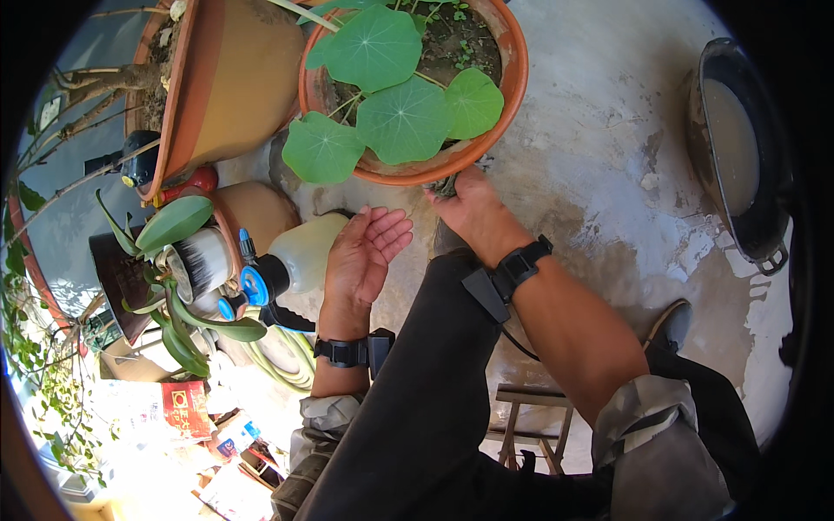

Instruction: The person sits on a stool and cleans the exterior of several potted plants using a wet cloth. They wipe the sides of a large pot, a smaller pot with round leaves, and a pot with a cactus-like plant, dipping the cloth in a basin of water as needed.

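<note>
My right hand (pixel 479 208) is under the near rim of a round terracotta pot (pixel 515 71), pinching a dark grey wad (pixel 444 187), a rag or scrubber, beside the pot's wall. Its fingertips are partly hidden by the rim. Broad round leaves (pixel 404 120) on pale stems spread over the pot's soil (pixel 456 45). My left hand (pixel 368 251) is turned palm up with fingers slightly curled and holds nothing. It is in front of a translucent spray bottle (pixel 306 251) with a black and blue head, below and left of the pot.
On the wet concrete floor (pixel 586 130), a black basin (pixel 713 150) of murky water stands at right. A large tan planter (pixel 241 84), an orchid (pixel 176 225) and a coiled hose (pixel 283 358) are at left. A wooden stool (pixel 534 397) is below me.
</note>
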Demonstrator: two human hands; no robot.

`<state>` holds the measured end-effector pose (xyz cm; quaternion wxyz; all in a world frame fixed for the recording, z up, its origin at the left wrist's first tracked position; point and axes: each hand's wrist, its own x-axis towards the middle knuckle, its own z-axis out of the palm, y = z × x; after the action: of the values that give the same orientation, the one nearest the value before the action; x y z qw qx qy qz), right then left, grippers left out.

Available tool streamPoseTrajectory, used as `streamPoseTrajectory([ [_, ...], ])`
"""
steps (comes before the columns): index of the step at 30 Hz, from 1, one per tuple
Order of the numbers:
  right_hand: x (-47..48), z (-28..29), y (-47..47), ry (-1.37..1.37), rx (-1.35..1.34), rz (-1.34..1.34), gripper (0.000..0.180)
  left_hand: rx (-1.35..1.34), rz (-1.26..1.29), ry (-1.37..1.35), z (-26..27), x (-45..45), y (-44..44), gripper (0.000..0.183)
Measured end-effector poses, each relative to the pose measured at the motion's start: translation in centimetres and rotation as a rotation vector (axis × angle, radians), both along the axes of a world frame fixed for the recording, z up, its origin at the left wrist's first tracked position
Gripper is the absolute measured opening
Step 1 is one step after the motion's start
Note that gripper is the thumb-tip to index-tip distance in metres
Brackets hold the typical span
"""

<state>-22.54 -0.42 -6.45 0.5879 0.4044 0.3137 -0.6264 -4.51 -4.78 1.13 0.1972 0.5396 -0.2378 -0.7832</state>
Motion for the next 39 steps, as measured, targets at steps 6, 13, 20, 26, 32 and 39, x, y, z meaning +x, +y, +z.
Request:
streamPoseTrajectory([
  [6, -0.6, 2.8, 2.8, -0.143, -0.323, 0.065, 0.026, -0.01, -0.013, -0.039, -0.8, 3.9, 1.1, 0.029],
  [13, -7.5, 0.8, 8.0, -0.088, -0.343, -0.087, 0.029, 0.032, 0.113, -0.017, -0.9, 9.0, 7.4, 0.027],
  [20, -16.4, 7.6, 13.4, 0.511, -0.046, 0.335, 0.026, -0.011, 0.071, -0.072, 3.3, 12.4, 13.2, 0.046],
  [26, -16.8, 19.4, 15.5, 0.646, -0.215, 0.79, 0.029, -0.275, 0.03, 0.015, 10.4, 13.2, 13.9, 0.078],
  [32, -16.5, 33.6, 15.3, 0.82, -0.367, 1.081, 0.036, -0.36, 0.207, 0.319, 20.1, 12.9, 15.0, 0.079],
  [39, -15.5, 47.1, 19.1, 0.978, -0.456, 1.069, 0.034, -0.743, -0.048, 0.312, 31.1, 7.7, 18.3, 0.07],
])
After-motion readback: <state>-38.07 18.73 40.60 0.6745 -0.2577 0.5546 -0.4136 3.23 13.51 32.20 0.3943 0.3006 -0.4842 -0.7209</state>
